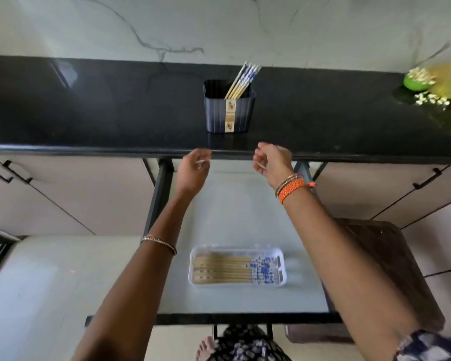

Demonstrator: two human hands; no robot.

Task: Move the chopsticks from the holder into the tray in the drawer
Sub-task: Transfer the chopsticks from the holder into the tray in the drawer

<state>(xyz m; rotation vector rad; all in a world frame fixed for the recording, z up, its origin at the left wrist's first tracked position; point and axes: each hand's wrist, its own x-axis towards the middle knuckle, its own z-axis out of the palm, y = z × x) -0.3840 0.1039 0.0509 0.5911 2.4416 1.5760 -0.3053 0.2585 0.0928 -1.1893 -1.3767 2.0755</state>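
Both hands, left hand (pixel 194 168) and right hand (pixel 272 165), hover at the counter edge (pixel 89 151).

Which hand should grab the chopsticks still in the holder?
Probably right. The right hand sits nearly under the chopsticks, which lean to the right side of the holder. The left hand is farther off to the left. Both look empty, fingers loosely curled.

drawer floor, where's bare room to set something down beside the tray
Bare drawer floor lies between the clear tray and the black countertop edge, under both hands, plus narrower strips left, right and in front of the tray. The tray itself is crowded with chopsticks.
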